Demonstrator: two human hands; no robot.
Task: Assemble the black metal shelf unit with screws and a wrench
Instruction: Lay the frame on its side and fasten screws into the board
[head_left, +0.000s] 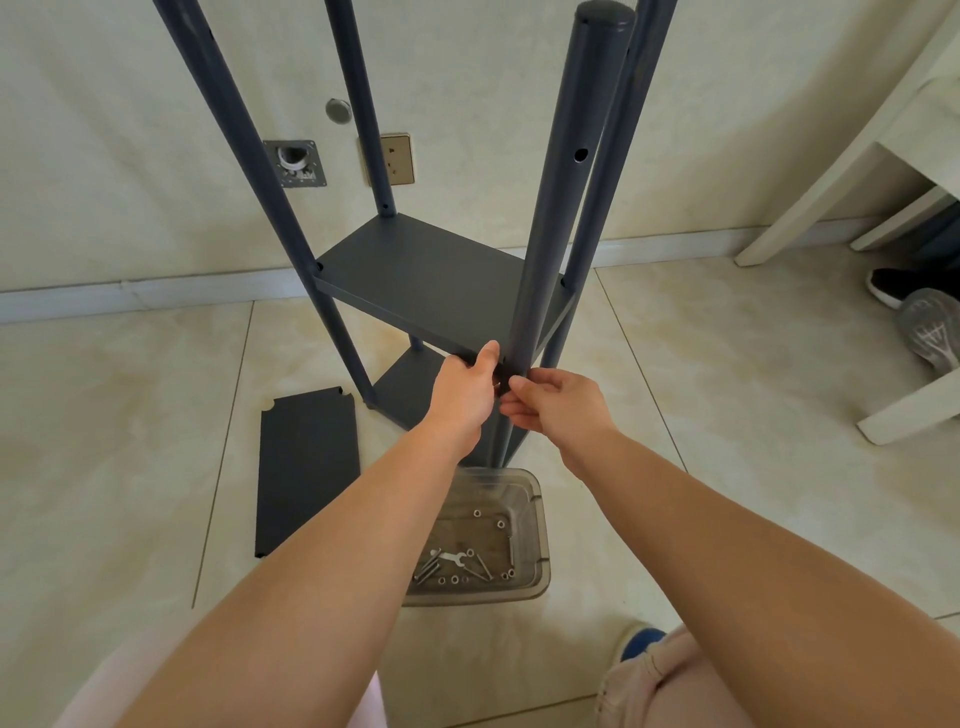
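— Shelf unit (447, 280), black metal, standing upright on the floor (130, 415) just ahead, partly built. Nearest first: clear plastic tub (535, 525) on the floor between the forearms, holding loose screws (428, 566), nuts (454, 579) and a small flat wrench (451, 559).

— Wrench in use yet?

— No, lying in the tub untouched. Plenty of hardware left in there too, so a fair share of joints not yet fastened, at a guess.

— And the hands?

— Both up at the near front post (561, 208), right where the middle shelf (431, 275) meets it. Left hand (467, 389) wrapped over the shelf's front corner, thumb raised against the post. Right hand (556, 402) with fingers (511, 405) drawn close together at the joint, seemingly pinching something small; whether a screw or a nut, cannot tell, hidden by the fingertips.

— Further out?

— Loose shelf panel (306, 467) flat on the floor to the left, not yet mounted. Lower shelf (415, 389) already in place beneath the middle one. Four posts up; empty holes visible higher on the posts, one at (580, 154).

— So, roughly?

— Past halfway perhaps: two shelves seated, this corner being started by hand, one panel and the wrench tightening left.
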